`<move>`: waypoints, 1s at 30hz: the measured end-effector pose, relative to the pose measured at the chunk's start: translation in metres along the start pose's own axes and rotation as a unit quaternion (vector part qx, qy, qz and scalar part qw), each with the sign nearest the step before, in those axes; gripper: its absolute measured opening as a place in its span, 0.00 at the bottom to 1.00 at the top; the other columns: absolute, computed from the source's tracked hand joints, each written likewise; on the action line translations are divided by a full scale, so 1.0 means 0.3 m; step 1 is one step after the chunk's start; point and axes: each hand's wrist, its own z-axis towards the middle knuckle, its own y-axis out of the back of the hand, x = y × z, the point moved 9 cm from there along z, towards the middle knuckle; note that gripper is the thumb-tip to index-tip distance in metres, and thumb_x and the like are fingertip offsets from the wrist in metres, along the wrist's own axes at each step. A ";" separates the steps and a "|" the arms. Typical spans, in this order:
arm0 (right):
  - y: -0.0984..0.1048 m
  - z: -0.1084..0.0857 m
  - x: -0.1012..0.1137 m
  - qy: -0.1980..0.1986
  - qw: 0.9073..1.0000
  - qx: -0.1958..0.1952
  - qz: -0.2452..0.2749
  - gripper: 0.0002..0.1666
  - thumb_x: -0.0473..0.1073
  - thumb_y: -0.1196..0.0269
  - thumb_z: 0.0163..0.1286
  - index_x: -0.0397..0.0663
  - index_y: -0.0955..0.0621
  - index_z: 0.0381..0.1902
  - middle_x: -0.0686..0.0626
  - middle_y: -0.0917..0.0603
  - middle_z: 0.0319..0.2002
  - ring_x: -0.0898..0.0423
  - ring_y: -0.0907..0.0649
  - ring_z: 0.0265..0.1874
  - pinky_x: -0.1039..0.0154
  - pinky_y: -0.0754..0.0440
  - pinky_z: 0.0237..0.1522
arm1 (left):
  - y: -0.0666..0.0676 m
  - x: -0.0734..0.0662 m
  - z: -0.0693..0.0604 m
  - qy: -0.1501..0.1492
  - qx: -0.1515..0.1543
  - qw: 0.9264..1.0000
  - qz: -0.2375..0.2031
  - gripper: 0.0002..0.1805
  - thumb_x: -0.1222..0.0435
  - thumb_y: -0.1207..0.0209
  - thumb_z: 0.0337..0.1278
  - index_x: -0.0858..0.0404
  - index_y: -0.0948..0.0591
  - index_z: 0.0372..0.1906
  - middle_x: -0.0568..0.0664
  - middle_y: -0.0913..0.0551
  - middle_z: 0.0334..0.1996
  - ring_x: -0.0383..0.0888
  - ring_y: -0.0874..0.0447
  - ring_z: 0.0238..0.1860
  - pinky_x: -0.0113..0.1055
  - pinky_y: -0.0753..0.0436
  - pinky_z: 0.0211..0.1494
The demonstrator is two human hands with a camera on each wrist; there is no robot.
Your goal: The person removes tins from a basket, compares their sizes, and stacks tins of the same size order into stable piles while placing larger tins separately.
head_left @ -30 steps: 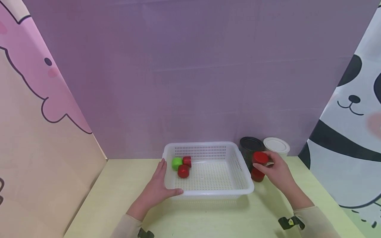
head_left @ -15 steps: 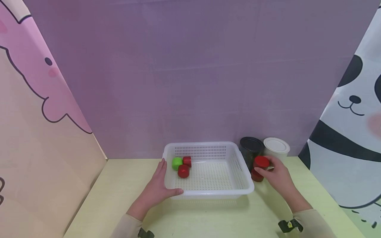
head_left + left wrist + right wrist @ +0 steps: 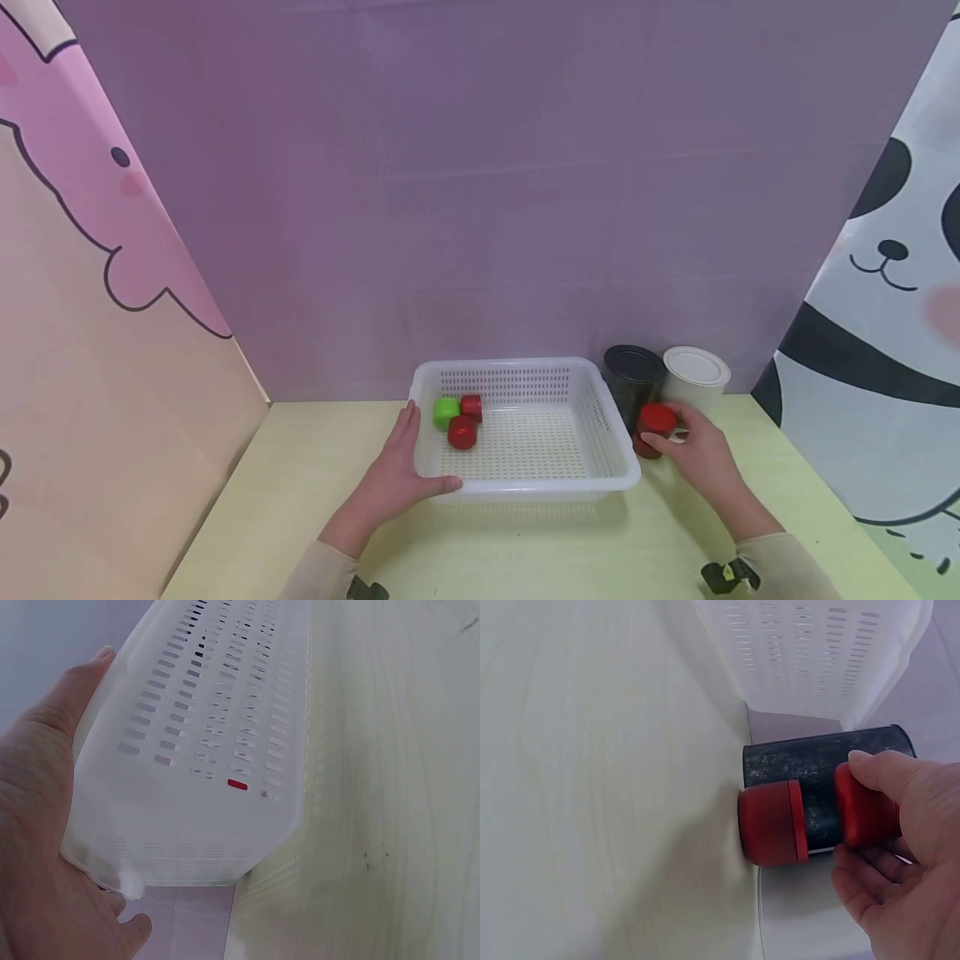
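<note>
In the head view my right hand (image 3: 703, 450) pinches a small, rounded red cylinder (image 3: 657, 418) between thumb and fingers. Directly beneath it, a second red cylinder (image 3: 771, 823) with a banded rim stands on the table; the right wrist view shows a gap between the two. Both are in front of a black canister (image 3: 633, 379). My left hand (image 3: 393, 475) rests on the near left corner of a white perforated basket (image 3: 525, 485), thumb along the front rim and fingers straight along the left side. The left wrist view shows that corner (image 3: 172, 795) close up.
Inside the basket, at its left, lie a green piece (image 3: 446, 412) and two red pieces, one nearer (image 3: 462, 432) and one farther (image 3: 472, 406). A white-lidded canister (image 3: 697, 375) stands right of the black one. A purple wall (image 3: 487, 208) rises behind the table.
My right hand has lowered the held red cylinder toward the one standing below it. The left hand and the basket have stayed in place.
</note>
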 end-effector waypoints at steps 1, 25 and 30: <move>-0.001 0.000 -0.002 0.000 1.000 -0.001 -0.001 0.37 0.43 0.20 0.70 0.28 0.22 0.68 0.28 0.13 0.57 0.33 0.14 0.53 0.41 0.14 0.53 | 0.000 0.000 0.000 0.001 0.000 1.000 0.001 0.78 0.38 0.17 0.48 0.67 0.54 0.91 0.57 0.59 0.92 0.62 0.56 0.90 0.66 0.37 0.83; -0.032 0.000 -0.048 -0.009 1.000 0.001 -0.005 0.38 0.45 0.19 0.69 0.29 0.22 0.66 0.28 0.13 0.57 0.31 0.14 0.55 0.37 0.15 0.55 | -0.006 0.010 0.004 0.005 -0.001 1.000 -0.006 0.78 0.40 0.16 0.48 0.64 0.55 0.91 0.53 0.61 0.92 0.60 0.57 0.90 0.64 0.38 0.84; -0.036 0.000 -0.054 -0.021 1.000 0.009 -0.009 0.40 0.48 0.19 0.70 0.29 0.23 0.68 0.26 0.14 0.58 0.29 0.14 0.56 0.35 0.15 0.55 | -0.005 0.008 0.001 0.004 0.001 1.000 -0.006 0.78 0.39 0.16 0.48 0.64 0.55 0.91 0.54 0.61 0.92 0.59 0.57 0.90 0.63 0.38 0.84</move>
